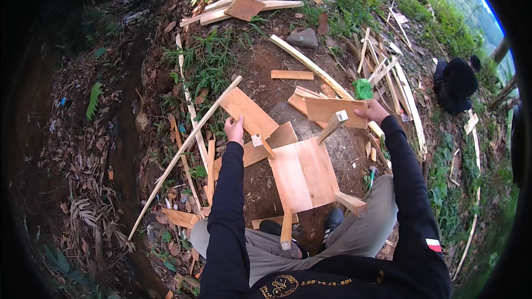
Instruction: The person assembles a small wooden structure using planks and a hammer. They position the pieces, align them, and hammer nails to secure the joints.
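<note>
My left hand (234,129) is closed on the edge of a flat reddish-brown wooden board (249,113), tilted beyond the stool. My right hand (374,111) grips the right end of a second wooden board (332,112), held roughly level. Between my arms, an upturned wooden stool (305,174) rests in front of my knees, its seat made of two planks and its legs pointing up. More boards (255,156) lie beneath and beside the left-hand board. Under the right-hand board are other planks (299,101), partly covered.
A long pale stick (183,155) slants along the left. Long strips (310,63) lie ahead, with a grey rock (303,39) and a stacked wood pile (249,6) behind. A green plastic bag (363,88) sits by scrap wood (396,86). Another person (457,84) crouches at right.
</note>
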### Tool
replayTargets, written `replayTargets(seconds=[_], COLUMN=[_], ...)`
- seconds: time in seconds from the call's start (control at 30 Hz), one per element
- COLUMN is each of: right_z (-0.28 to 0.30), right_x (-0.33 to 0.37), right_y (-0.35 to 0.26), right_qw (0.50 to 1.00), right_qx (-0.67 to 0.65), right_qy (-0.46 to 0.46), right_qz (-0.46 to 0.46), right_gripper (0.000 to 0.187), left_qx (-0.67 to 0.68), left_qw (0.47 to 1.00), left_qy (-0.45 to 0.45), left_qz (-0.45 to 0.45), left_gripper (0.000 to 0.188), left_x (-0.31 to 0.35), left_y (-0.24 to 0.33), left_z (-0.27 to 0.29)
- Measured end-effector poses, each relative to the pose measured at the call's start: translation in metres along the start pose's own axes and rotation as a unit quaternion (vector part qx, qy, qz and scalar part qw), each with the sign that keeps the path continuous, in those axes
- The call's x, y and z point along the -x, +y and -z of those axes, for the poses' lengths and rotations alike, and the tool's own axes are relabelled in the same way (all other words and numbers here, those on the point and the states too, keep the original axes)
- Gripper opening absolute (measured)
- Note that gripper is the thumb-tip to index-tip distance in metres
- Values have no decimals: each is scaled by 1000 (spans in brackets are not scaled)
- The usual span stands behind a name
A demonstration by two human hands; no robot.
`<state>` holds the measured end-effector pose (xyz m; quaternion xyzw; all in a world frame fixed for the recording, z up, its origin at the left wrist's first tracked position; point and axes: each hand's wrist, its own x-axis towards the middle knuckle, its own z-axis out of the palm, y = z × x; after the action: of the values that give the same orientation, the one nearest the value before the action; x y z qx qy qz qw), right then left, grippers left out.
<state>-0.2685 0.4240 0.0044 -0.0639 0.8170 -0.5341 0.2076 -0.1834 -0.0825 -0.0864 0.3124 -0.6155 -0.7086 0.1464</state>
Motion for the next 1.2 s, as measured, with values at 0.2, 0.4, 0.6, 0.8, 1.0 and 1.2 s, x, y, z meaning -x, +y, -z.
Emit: replayTargets(seconds=[0.2, 0.4, 0.6, 0.8, 1.0, 1.2], right_z=[-125, -130, -143, -92, -126, -118], right_x=[-74, -133, -117, -137, -113, -124], right_y=[-11, 105, 21, 107, 140, 142], right_qw=[987, 963, 873, 940, 944, 958], right_qx=[-49, 71, 448, 274, 316, 279], right_qy=[-154, -259, -183, 173, 93, 69], right_qz=[-2, 4, -70, -103, 16, 6], right_gripper=[36, 48, 54, 51, 124, 121], left_qx=[164, 229, 280, 35, -327, -495], left_qw=[983, 966, 951, 942, 840, 800], left_qy=[36, 116, 93, -171, -337, -315], left_qz=[81, 34, 97, 288, 270, 126], left_gripper=[32, 27, 26, 46, 49, 41], left_x=[-10, -24, -18, 16, 36, 56], left_y=[-48, -42, -66, -34, 38, 115], left_z=[34, -23, 65, -5, 34, 77])
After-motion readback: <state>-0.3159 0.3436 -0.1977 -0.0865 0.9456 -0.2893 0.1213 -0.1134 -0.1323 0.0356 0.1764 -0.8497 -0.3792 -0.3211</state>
